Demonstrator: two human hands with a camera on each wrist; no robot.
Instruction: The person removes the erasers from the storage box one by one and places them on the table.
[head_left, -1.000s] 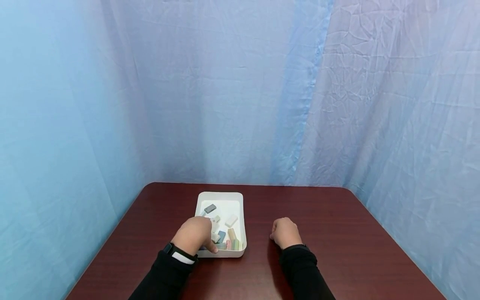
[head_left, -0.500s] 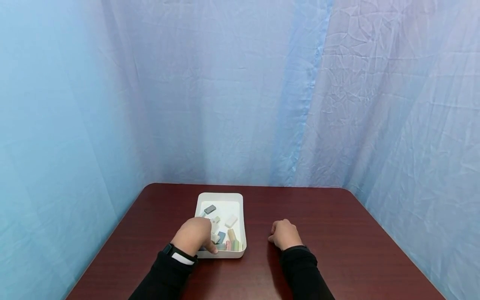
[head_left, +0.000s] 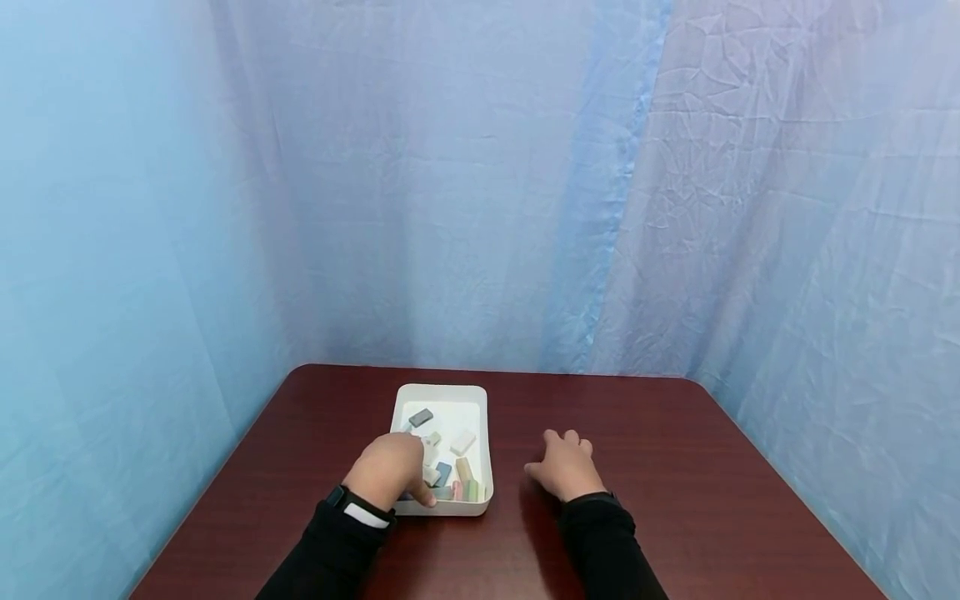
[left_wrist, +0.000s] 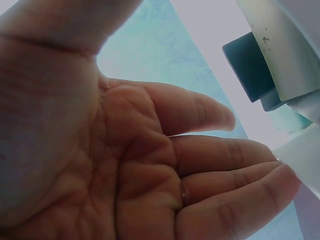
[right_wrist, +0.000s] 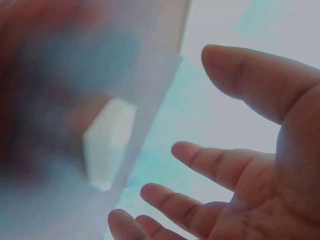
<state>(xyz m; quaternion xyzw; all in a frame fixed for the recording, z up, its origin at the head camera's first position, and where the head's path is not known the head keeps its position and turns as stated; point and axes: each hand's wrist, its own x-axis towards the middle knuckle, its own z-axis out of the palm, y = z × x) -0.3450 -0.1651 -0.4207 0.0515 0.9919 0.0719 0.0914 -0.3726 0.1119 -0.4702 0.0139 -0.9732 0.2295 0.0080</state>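
Observation:
A white tray on the dark red table holds several small blocks: a grey block, a white block, a blue block, a beige block and pink and green ones near the front wall. My left hand lies over the tray's left side, thumb near its front rim. The left wrist view has its fingers nearly straight, tips by the tray wall, close to a dark block. To the tray's right, my right hand hovers low, fingers spread, holding nothing.
The dark red tabletop extends around the tray, with rounded far corners. Pale blue cloth hangs behind and along both sides of the table.
My right hand has gone from loosely curled to spread fingers, its thumb reaching slightly toward the tray. The left hand and the blocks have stayed put.

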